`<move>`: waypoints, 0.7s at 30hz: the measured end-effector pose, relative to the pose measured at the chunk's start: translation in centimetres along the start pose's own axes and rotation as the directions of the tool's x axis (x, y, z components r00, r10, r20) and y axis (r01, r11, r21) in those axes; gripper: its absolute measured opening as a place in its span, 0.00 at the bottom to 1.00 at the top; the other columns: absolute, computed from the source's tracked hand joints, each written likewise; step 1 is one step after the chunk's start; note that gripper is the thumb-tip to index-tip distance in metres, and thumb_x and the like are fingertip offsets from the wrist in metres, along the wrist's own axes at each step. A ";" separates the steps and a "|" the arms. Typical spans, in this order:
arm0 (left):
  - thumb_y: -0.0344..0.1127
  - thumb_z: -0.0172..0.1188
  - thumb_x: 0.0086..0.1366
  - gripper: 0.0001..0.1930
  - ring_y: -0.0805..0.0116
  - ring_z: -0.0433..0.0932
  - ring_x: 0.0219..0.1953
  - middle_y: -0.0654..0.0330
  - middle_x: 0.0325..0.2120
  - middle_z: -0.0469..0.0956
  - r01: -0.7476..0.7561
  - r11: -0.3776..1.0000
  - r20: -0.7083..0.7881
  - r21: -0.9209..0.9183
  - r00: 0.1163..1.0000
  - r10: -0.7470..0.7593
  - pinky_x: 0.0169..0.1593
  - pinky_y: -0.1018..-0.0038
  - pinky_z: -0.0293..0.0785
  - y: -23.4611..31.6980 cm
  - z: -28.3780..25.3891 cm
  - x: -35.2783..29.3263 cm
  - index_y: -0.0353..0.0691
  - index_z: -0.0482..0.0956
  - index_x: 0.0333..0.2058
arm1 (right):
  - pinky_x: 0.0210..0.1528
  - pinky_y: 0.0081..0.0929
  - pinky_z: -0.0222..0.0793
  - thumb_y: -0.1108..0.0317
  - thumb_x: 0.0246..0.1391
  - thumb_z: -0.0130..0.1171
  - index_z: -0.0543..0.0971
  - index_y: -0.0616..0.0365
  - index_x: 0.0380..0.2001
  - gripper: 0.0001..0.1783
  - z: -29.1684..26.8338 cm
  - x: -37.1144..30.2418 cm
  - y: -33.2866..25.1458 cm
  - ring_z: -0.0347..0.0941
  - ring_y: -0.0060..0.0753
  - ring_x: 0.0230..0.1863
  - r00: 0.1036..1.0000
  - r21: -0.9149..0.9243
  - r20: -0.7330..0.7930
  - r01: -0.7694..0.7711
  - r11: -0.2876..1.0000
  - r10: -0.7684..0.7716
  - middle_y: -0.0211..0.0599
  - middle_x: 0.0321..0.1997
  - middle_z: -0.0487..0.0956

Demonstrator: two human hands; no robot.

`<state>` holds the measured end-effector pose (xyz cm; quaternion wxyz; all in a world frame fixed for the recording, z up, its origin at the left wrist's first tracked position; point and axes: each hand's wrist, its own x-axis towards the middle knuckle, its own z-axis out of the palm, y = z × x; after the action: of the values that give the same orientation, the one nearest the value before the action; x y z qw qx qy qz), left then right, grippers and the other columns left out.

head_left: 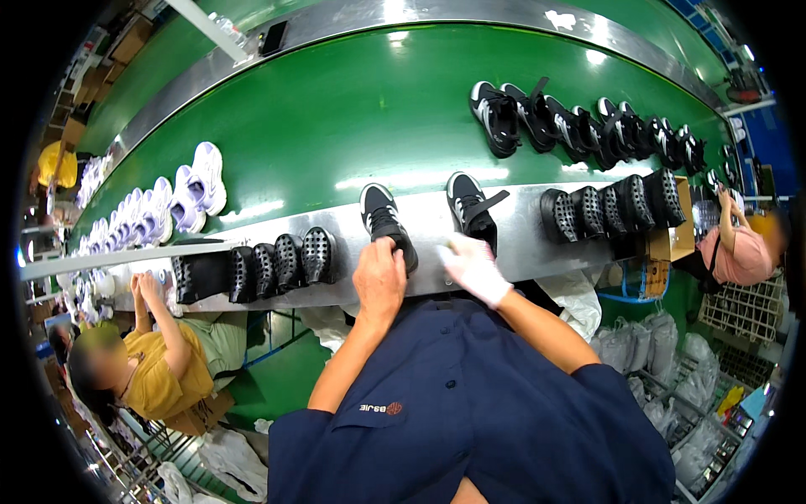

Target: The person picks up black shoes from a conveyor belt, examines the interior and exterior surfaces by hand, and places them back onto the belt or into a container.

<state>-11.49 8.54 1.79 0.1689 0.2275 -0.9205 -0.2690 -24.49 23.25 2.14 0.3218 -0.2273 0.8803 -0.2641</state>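
Observation:
Two black sneakers with white-grey toe edges lie on the metal ledge in front of me, toes pointing away. My left hand (380, 279), bare, is closed at the heel end of the left sneaker (382, 210), with thumb and fingers pinching about its opening. My right hand (476, 270), in a white glove, is just below the heel of the right sneaker (470, 202). Its fingers are smeared by motion, so I cannot tell whether they touch the shoe. A black strap (487, 202) on that sneaker sticks out loose to the right.
Black studded blocks stand in rows on the ledge, left (288, 262) and right (617, 208). Beyond, the green belt (361, 109) carries black sneakers (571, 126) at right and pale lilac sneakers (155, 210) at left. Co-workers sit at left (164, 361) and right (739, 252).

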 end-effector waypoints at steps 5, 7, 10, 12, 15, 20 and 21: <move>0.35 0.68 0.63 0.11 0.50 0.81 0.38 0.51 0.32 0.80 -0.041 0.986 0.140 -0.159 0.988 0.064 0.41 0.58 0.77 4.2 5.7 -0.2 0.38 0.78 0.39 | 0.54 0.44 0.74 0.66 0.52 0.64 0.77 0.63 0.52 0.24 -4.2 -0.8 7.9 0.77 0.57 0.50 0.845 0.049 -0.529 -0.064 0.997 0.080 0.54 0.49 0.79; 0.36 0.68 0.62 0.12 0.49 0.80 0.38 0.50 0.33 0.79 -0.081 0.989 0.156 -0.126 0.983 0.100 0.41 0.57 0.77 6.4 7.9 1.4 0.37 0.79 0.40 | 0.56 0.46 0.72 0.69 0.49 0.64 0.76 0.62 0.51 0.24 -1.6 1.7 10.1 0.74 0.57 0.53 0.850 0.148 -0.527 0.073 0.986 0.017 0.54 0.51 0.76; 0.37 0.68 0.62 0.13 0.48 0.79 0.38 0.50 0.33 0.76 -0.029 0.999 0.203 -0.020 0.979 0.032 0.40 0.55 0.77 6.1 9.4 1.7 0.37 0.77 0.39 | 0.57 0.47 0.72 0.71 0.48 0.63 0.75 0.59 0.50 0.23 -0.7 1.6 8.6 0.74 0.59 0.54 0.911 0.084 -0.412 0.011 0.996 0.025 0.53 0.52 0.75; 0.36 0.68 0.62 0.11 0.48 0.78 0.38 0.51 0.33 0.75 0.030 0.999 0.219 0.013 0.975 -0.032 0.38 0.54 0.76 6.3 9.8 1.7 0.38 0.76 0.34 | 0.56 0.47 0.73 0.71 0.49 0.64 0.75 0.60 0.51 0.24 0.0 1.4 8.9 0.75 0.60 0.53 0.916 0.106 -0.391 -0.050 0.993 0.088 0.54 0.52 0.75; 0.35 0.69 0.61 0.11 0.48 0.78 0.37 0.52 0.31 0.75 0.055 0.998 0.112 0.017 0.992 -0.057 0.37 0.55 0.76 6.7 10.0 1.4 0.39 0.74 0.31 | 0.55 0.47 0.74 0.69 0.50 0.64 0.74 0.62 0.53 0.25 0.9 1.4 8.2 0.76 0.60 0.52 0.915 0.109 -0.387 -0.074 0.991 0.111 0.55 0.53 0.75; 0.42 0.67 0.64 0.14 0.50 0.76 0.34 0.52 0.30 0.79 0.169 0.977 0.167 -0.129 0.975 -0.146 0.43 0.58 0.73 8.2 9.4 0.2 0.35 0.84 0.38 | 0.57 0.48 0.73 0.68 0.52 0.66 0.75 0.59 0.54 0.25 1.6 0.8 9.4 0.75 0.61 0.54 0.930 0.347 -0.365 0.086 0.934 0.050 0.56 0.52 0.76; 0.44 0.67 0.65 0.16 0.50 0.76 0.36 0.52 0.30 0.80 0.206 0.976 0.181 -0.072 0.965 -0.190 0.45 0.58 0.73 8.4 9.5 0.7 0.34 0.85 0.40 | 0.57 0.48 0.73 0.68 0.52 0.67 0.75 0.58 0.54 0.26 1.6 0.5 9.5 0.75 0.61 0.54 0.934 0.399 -0.358 0.147 0.905 0.006 0.56 0.52 0.76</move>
<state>-18.97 18.48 -0.88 0.0709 0.2861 -0.8912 -0.3447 -25.96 29.66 -4.92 0.1908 -0.1341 0.8372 -0.4947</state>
